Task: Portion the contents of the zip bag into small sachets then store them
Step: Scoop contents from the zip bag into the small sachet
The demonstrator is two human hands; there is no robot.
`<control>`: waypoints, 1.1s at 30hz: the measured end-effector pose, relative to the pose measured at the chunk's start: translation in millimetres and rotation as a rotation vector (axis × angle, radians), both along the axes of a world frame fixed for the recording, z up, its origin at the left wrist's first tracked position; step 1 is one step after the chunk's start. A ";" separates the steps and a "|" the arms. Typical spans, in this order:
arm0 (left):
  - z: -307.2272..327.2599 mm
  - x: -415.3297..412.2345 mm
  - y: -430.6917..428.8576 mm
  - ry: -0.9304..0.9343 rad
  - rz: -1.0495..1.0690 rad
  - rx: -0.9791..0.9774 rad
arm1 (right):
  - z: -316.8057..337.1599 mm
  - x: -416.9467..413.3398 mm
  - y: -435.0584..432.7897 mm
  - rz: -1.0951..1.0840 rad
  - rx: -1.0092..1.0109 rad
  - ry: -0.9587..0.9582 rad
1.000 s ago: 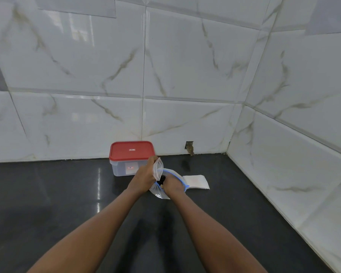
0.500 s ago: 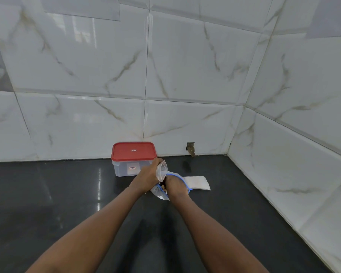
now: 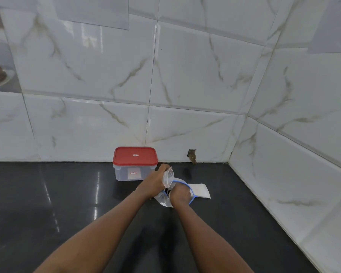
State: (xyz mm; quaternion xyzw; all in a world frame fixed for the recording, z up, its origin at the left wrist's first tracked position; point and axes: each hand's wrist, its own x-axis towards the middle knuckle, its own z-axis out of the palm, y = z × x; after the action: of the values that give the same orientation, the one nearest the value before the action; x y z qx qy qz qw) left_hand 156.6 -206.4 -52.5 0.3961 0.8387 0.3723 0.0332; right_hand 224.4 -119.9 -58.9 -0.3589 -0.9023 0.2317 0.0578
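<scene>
Both grips are closed around plastic film. Left hand (image 3: 153, 183) pinches a small sachet (image 3: 168, 177) by its lower edge, fingers curled narrow, so that the sachet stands roughly upright with its mouth at the top. Right hand (image 3: 180, 195) is folded inside the blue-rimmed mouth of the zip bag (image 3: 162, 200), which lies slumped on the dark surface (image 3: 67, 203) directly under both hands. Fingertips of the right hand are hidden by the knuckles; whether they hold any contents cannot be told. A small dark patch shows between the two hands, possibly the contents.

Probable step: drawing a portion out of the zip bag for transfer into the sachet.

Hazards:
- Sachet mouth appears pressed flat. Contents offered to an unopened mouth would likely spill onto the surface.
- Zip bag has no support other than the right hand. Lifting that hand quickly could drag the bag and tip its contents out.
- Sachet film is thin and slick; a loose pinch may let it slide or fold under load.

Just beside the zip bag, to the right, lies a flat white packet (image 3: 200, 191), perhaps spare sachets. Behind the left hand stands a clear storage box with a red lid (image 3: 135, 156), shut, close to the tiled wall (image 3: 185, 75).
</scene>
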 end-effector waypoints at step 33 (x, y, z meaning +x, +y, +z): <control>-23.0 -3.4 8.3 -0.046 -0.018 0.068 | 14.8 13.7 -7.7 -0.420 -0.943 0.376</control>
State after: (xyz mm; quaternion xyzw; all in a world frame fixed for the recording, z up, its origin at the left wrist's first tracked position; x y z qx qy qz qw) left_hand 153.2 -198.1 -75.5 0.3958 0.8210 0.4093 0.0424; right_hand 238.1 -127.5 -44.1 -0.4706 -0.5840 0.6545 0.0958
